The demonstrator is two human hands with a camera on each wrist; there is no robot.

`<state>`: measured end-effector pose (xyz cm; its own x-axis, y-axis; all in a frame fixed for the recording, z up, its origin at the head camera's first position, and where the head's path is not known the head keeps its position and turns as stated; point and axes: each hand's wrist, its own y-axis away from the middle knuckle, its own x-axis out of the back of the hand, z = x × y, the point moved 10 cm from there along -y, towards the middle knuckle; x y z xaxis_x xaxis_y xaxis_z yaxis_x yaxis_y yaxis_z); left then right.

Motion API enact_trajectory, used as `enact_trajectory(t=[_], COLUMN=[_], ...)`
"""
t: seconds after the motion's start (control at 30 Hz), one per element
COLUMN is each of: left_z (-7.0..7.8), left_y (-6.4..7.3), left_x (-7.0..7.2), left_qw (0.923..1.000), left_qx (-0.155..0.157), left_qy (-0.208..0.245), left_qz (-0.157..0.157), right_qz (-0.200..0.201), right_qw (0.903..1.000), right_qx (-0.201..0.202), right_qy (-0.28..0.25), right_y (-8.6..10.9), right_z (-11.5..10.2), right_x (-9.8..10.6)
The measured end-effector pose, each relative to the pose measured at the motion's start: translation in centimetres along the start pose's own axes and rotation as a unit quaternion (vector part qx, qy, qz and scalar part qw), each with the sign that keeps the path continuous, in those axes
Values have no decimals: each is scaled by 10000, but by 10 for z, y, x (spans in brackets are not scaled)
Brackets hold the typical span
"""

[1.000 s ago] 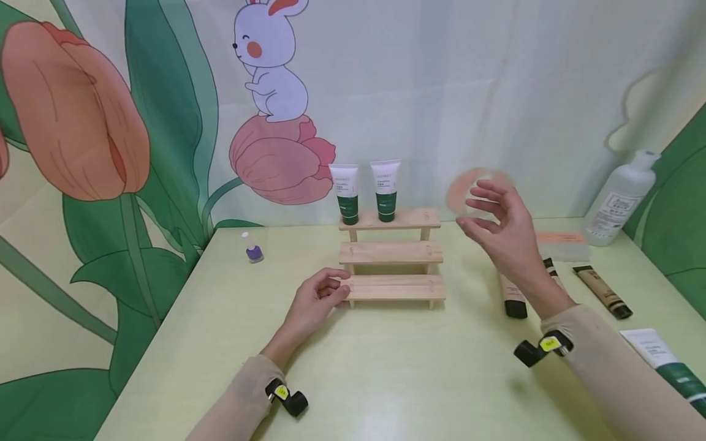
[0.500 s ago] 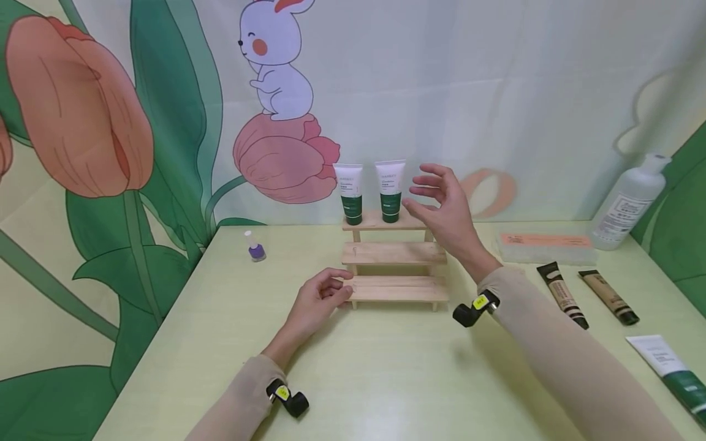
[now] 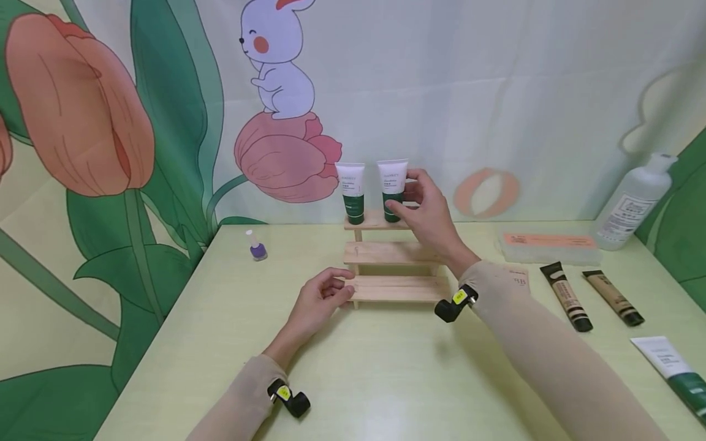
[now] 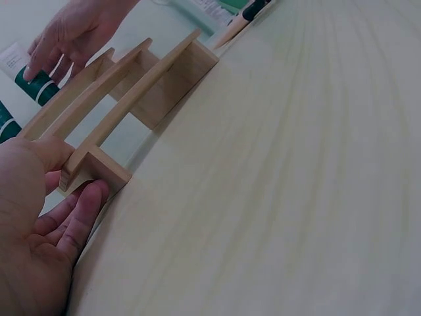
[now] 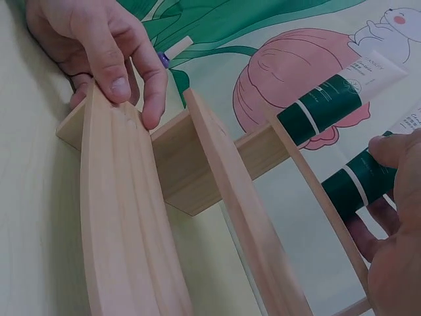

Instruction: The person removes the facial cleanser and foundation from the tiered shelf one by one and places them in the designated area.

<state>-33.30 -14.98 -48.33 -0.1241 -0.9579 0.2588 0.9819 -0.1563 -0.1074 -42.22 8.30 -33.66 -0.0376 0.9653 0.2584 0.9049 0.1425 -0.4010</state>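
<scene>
Right hand (image 3: 429, 211) moved left onto the right-hand tube (image 3: 393, 177), upright atop the wooden rack (image 3: 380, 252); thumb and fingers pinched its sides. Left hand (image 3: 318, 300) pinched the bottom tier (image 3: 399, 289) at its left end. Tube looked light, smooth, squeezable; best hold probably low, near the stiffer cap (image 5: 339, 193).

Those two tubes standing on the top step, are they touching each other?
Apart. The head view shows a clear gap between the left tube and the right tube, with backdrop visible through it.
</scene>
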Motion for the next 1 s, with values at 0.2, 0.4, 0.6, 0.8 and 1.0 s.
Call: enact_trajectory(t=[0.2,0.4,0.6,0.8,1.0], left_z=[1,1,2,0,-2], left_y=[0,1,0,1,0], left_x=[-1,-1,0,1,0], left_qw=[10000,10000,10000,10000,10000], left_qx=[7,59,50,38,1], left_qy=[13,-15,-13,-16,-26], left_qz=[-14,11,29,37,51], right_qz=[126,358,524,714,1192], right_qw=[9999,9988,9973,9963,9920], right_qx=[12,307,454,446,379], right_qy=[8,-132,-223,-178,171], right_y=[3,6,19,40,62], right_z=[-5,-18,-31,-37,-41], right_x=[9,32,66,99,136])
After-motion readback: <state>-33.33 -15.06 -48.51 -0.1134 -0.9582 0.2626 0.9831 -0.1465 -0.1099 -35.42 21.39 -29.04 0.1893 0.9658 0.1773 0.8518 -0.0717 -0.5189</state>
